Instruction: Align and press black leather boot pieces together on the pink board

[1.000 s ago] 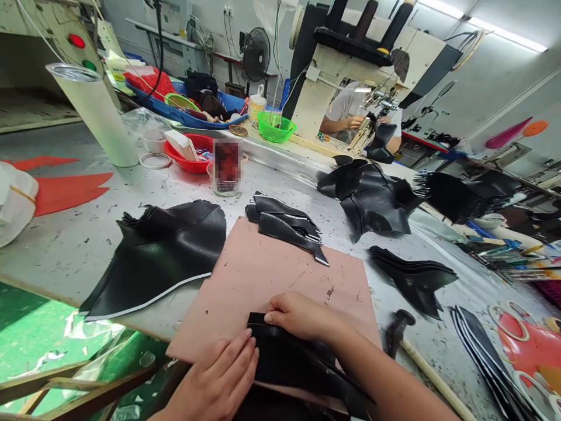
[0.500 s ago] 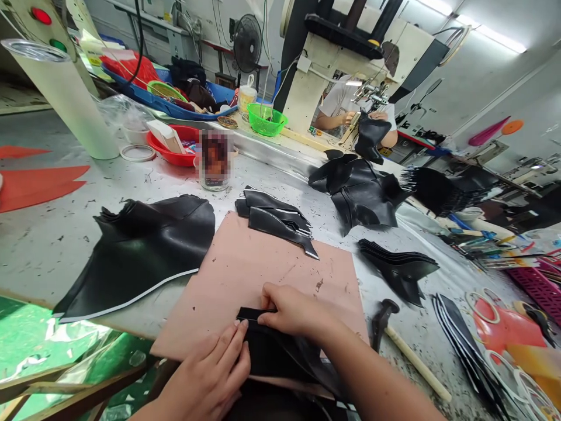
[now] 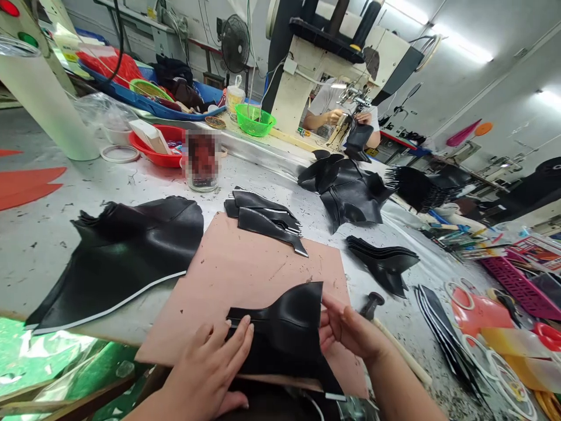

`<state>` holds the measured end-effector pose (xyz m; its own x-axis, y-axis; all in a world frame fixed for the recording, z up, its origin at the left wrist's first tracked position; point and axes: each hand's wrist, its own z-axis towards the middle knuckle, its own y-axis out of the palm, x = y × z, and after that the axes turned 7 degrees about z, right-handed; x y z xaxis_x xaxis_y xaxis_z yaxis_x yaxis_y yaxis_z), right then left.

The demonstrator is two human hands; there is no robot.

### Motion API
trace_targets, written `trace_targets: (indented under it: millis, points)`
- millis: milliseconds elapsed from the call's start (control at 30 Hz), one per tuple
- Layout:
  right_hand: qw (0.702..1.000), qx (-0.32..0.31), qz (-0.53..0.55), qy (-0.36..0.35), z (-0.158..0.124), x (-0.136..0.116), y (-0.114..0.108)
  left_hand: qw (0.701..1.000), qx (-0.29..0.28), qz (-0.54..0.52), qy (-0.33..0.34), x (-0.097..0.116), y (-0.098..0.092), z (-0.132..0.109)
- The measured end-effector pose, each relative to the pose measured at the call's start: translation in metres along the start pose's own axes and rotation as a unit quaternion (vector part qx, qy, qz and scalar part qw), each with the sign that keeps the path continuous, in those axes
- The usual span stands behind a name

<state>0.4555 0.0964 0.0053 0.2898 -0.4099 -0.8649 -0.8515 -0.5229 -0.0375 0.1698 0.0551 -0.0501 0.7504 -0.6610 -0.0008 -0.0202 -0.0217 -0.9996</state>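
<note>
A black leather piece [image 3: 289, 318], narrow at the left and flaring at the right, lies over the near part of a pinkish board [image 3: 188, 304]. My left hand [image 3: 210, 356] rests flat on its narrow left end, fingers stretched out. At the piece's right edge is my right hand [image 3: 350, 330], palm turned inward, thumb apart and fingertips touching or partly behind the edge. On the board's far edge lies a small stack of cut leather pieces [image 3: 267, 219]. A hammer [image 3: 372, 304] lies just right of my right hand, its handle partly hidden by my forearm.
Stacked black leather [image 3: 131, 251] with a white edge lies left. More leather [image 3: 350, 190] and a curved stack [image 3: 383, 263] lie right. A glass jar [image 3: 202, 169] and red bowl [image 3: 153, 146] stand behind. A person [image 3: 324, 111] works at a sewing machine [image 3: 302, 82].
My right hand has moved from the narrow end to the piece's right edge and opened from a pinch. The wide part now lies spread upward. My left hand has flattened onto the piece.
</note>
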Motion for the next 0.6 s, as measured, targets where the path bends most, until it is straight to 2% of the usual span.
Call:
trace_targets:
  millis: [100,167,267,367,467,600]
  points:
    - [0.987,0.051,0.152,-0.019,-0.003,0.012,0.021,0.999,0.029,-0.01,-0.013,0.002,0.003,-0.001]
    - [0.981,0.083,0.168,-0.04,0.002,0.013,0.028,0.999,0.039,-0.008,-0.019,0.004,0.004,-0.002]
    - [0.989,0.118,0.071,-0.055,0.011,0.012,0.026,0.999,0.042,0.008,-0.022,0.005,0.002,0.0]
    - [0.986,0.147,-0.025,-0.071,0.018,0.011,0.02,0.999,0.051,0.016,0.002,0.007,-0.005,0.006]
    - [0.985,0.148,-0.042,-0.081,0.021,0.01,0.019,0.999,0.039,0.012,0.031,0.01,-0.011,0.014]
    - [0.98,0.163,-0.076,-0.088,0.021,0.008,0.022,0.999,0.013,0.013,0.03,0.015,-0.008,0.021]
